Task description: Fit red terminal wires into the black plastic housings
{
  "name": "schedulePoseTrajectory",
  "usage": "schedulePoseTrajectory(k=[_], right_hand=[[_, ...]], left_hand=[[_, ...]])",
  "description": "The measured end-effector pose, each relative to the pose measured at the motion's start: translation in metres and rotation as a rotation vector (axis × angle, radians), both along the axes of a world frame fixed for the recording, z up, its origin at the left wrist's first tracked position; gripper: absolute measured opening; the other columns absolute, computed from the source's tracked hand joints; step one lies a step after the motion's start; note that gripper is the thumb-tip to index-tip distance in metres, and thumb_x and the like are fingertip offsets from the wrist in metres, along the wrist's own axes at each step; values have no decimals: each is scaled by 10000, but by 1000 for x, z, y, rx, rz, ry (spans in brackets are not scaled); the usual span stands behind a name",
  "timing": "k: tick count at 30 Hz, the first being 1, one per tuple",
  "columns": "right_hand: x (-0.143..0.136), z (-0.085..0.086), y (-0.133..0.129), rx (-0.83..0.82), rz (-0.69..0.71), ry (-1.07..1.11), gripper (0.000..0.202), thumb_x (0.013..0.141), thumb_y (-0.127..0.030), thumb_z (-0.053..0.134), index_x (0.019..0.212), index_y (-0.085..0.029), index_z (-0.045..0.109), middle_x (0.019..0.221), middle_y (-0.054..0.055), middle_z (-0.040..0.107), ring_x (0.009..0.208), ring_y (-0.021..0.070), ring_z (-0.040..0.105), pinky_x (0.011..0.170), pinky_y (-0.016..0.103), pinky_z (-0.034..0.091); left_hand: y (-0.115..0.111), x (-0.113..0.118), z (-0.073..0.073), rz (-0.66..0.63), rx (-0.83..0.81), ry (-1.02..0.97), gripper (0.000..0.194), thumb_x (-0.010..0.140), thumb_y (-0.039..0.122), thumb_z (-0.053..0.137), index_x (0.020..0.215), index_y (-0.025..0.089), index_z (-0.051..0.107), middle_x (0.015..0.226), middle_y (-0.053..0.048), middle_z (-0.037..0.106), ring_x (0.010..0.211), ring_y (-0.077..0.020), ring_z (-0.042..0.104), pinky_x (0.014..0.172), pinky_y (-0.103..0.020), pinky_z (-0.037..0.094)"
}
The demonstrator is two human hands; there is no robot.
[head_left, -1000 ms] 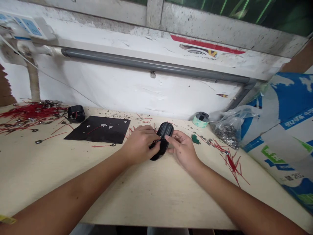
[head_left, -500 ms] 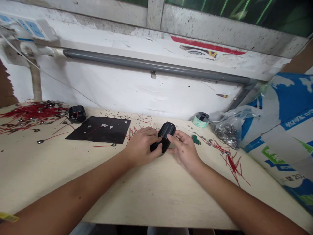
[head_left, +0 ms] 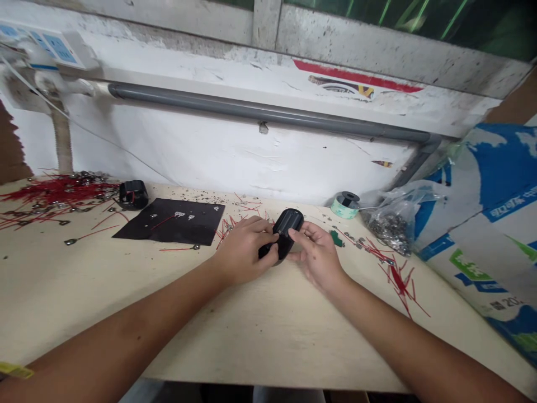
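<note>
A glossy black rounded case (head_left: 288, 223) is held tilted above the middle of the table (head_left: 235, 341). My left hand (head_left: 248, 246) grips its lower left side, with thumb and fingers bent round it. On the right side, my right hand (head_left: 316, 252) holds the case, its thumb on the front face and its other fingers partly hidden behind. Left of my hands lies a black sheet (head_left: 188, 229) with small metal pieces and a red wire on it. Red wires are scattered just behind my left hand.
Red wires with metal ends (head_left: 62, 190) are heaped at the far left beside another black case (head_left: 133, 195). To the right are a tape roll (head_left: 344, 206), a plastic bag of metal parts (head_left: 392, 226), loose red wires (head_left: 400, 282) and a large blue-and-white package (head_left: 486, 240).
The black case has shifted very slightly up and to the right in both hands. Both hands keep their hold.
</note>
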State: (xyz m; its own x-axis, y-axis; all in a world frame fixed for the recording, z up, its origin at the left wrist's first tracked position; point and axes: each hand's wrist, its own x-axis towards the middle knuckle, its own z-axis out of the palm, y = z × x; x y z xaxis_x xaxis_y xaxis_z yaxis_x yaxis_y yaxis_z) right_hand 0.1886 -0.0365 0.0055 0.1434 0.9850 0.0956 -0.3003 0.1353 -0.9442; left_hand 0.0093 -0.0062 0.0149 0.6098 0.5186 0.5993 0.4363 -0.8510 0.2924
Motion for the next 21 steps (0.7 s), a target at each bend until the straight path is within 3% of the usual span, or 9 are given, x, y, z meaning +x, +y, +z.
schedulePoseTrajectory(k=[6,10,15,21], right_hand=[[6,5,2,7,-18,1,283,652,-364,861,786,-217,660,764,-10,642,730,173,613,570,308,590],[9,5,4,15,-35,15,283,667,-368,854,765,-210,640,792,-1,654,722,159,604,576,304,591],[9,2,5,11,-34,9,279,682,-362,847,794,-204,646,803,8,653,749,166,610,576,302,595],[9,1,5,0,-37,10,287,667,-361,853,787,-199,649,781,-2,640,728,156,596,571,297,596]], left_hand=[[7,1,-11,9,-60,-198,321,890,187,526,1137,186,731,1039,-109,707,976,-243,650,887,-443,529],[9,0,-12,33,-140,-287,306,862,174,547,1103,167,735,1009,-110,694,939,-231,650,862,-430,536],[10,-3,-9,-1,-90,-244,273,846,173,551,1029,157,754,957,-100,654,936,-229,617,845,-423,513],[7,-9,-3,-18,148,-41,248,869,236,568,1021,205,761,1042,-105,617,1019,-263,537,916,-458,446]])
